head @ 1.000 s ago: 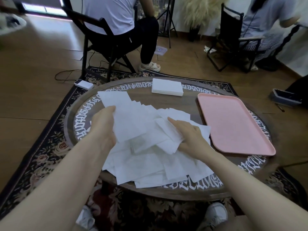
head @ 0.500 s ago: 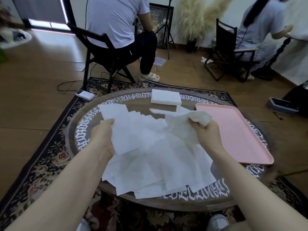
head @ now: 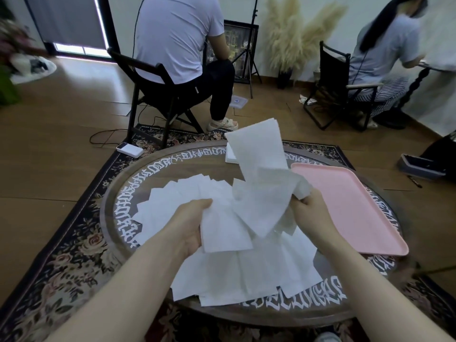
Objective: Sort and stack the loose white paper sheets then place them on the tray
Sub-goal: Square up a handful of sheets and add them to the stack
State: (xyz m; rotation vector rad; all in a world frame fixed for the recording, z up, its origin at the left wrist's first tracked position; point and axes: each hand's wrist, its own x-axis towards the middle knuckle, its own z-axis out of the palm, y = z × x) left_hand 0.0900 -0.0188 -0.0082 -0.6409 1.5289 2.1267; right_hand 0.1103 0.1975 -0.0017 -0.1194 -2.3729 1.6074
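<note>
Both of my hands are busy with white paper above a round wooden table (head: 172,166) that has white lettering around its edge. My left hand (head: 190,225) holds a few sheets (head: 222,230) by their left edge; the thumb lies on top and the other fingers are curled under the paper, so I cannot see them. My right hand (head: 311,213) grips a crumpled bunch of sheets (head: 261,169), with the fingers closed around the lower part. One long sheet of this bunch stands up and hides part of a neat stack of paper (head: 230,155) at the far side of the table.

Many loose sheets (head: 246,277) lie under my hands on the table, spread like a fan to the left and overlapping each other near me. Some of them reach over the near edge of the table.

The pink tray (head: 345,206) sits on the right part of the table, just beside my right hand, and no paper is on it.

The table stands on a dark carpet with flowers (head: 74,243). Behind it, a person in a white shirt (head: 177,38) sits on a black chair with the back to me, and another person (head: 385,50) sits at the far right. A small white device (head: 129,149) lies on the carpet near the chair.
</note>
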